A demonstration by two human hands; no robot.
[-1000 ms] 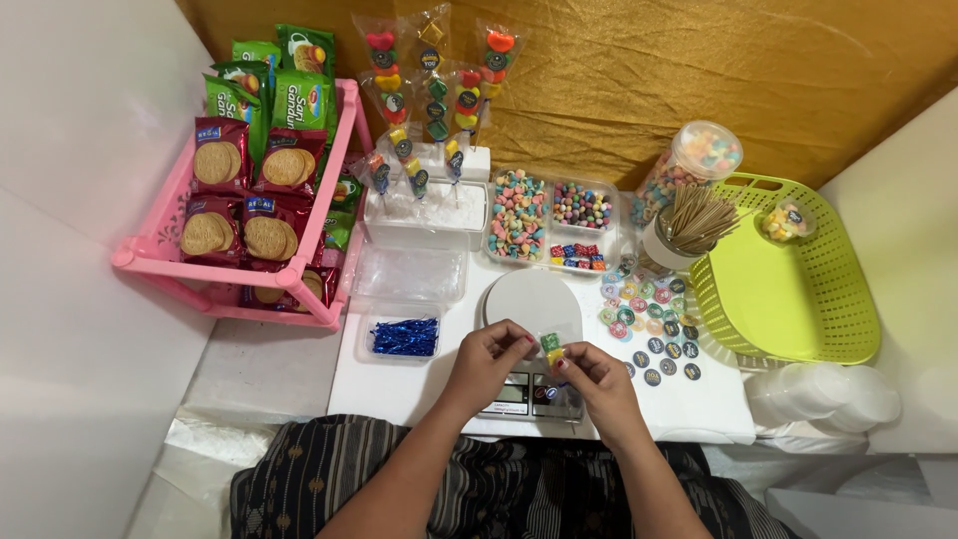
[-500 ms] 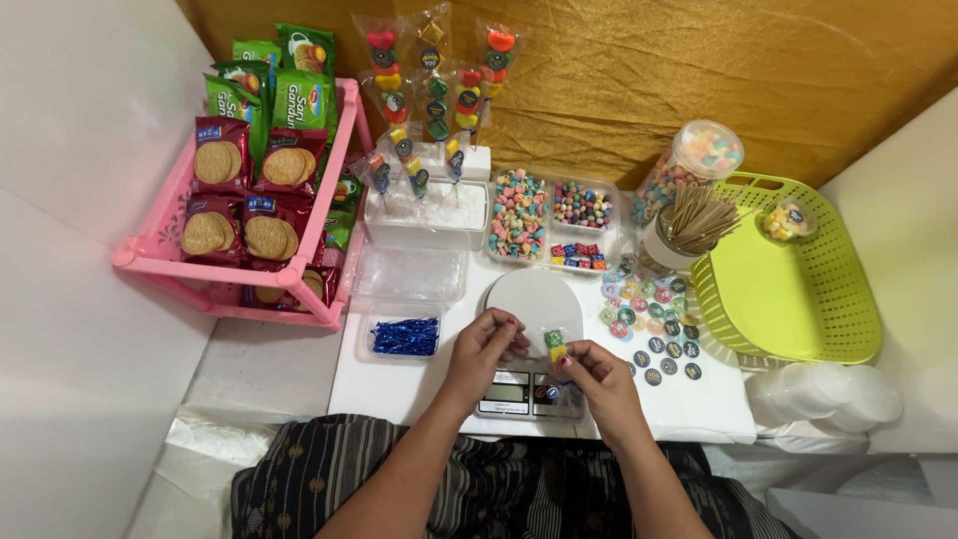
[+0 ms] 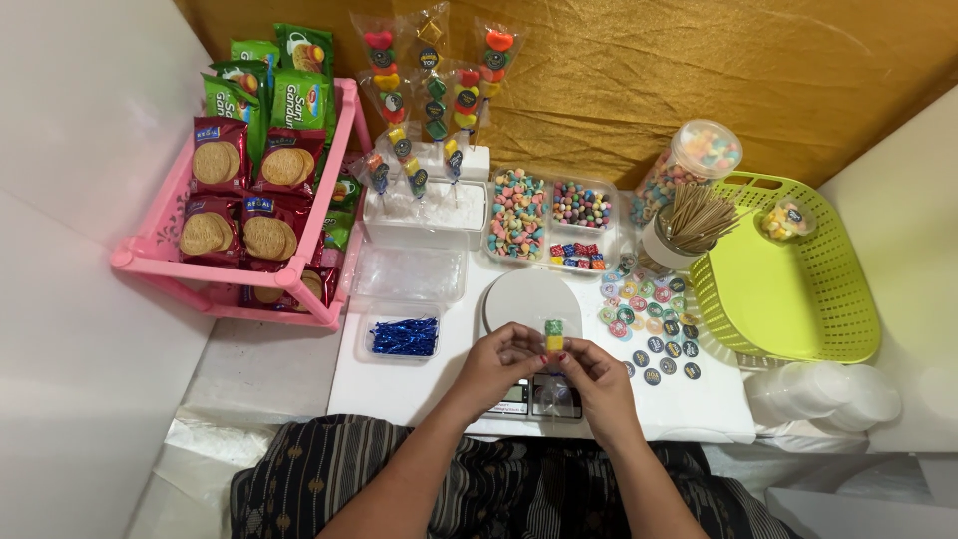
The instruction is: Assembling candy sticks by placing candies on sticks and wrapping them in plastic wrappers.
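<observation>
Both hands meet at the near middle of the white counter, just above a small digital scale.

Left hand: fingers pinched shut on the stacked candies, a green cube over a yellow one, apparently threaded on a thin skewer; the stick itself is too fine to confirm. Right hand: fingers also closed, pinching from the right side just below the candies, touching or nearly touching the left fingertips.

Progress, judged from the layout: only two pieces are on this stick, while the finished wrapped candy skewers standing at the far side each carry several more. So this one looks early in its build, with more pieces plus a wrapper left.

Around them:
- Round white scale platter just beyond the hands, bare.
- Divided clear tray of mixed candies further back.
- Cup of wooden skewers and a jar of pastel candies at far right.
- Round stickers scattered right of the hands.
- Lime green basket at right.
- Tray of blue twist ties left of the hands.
- Pink rack of biscuit packs at far left.
</observation>
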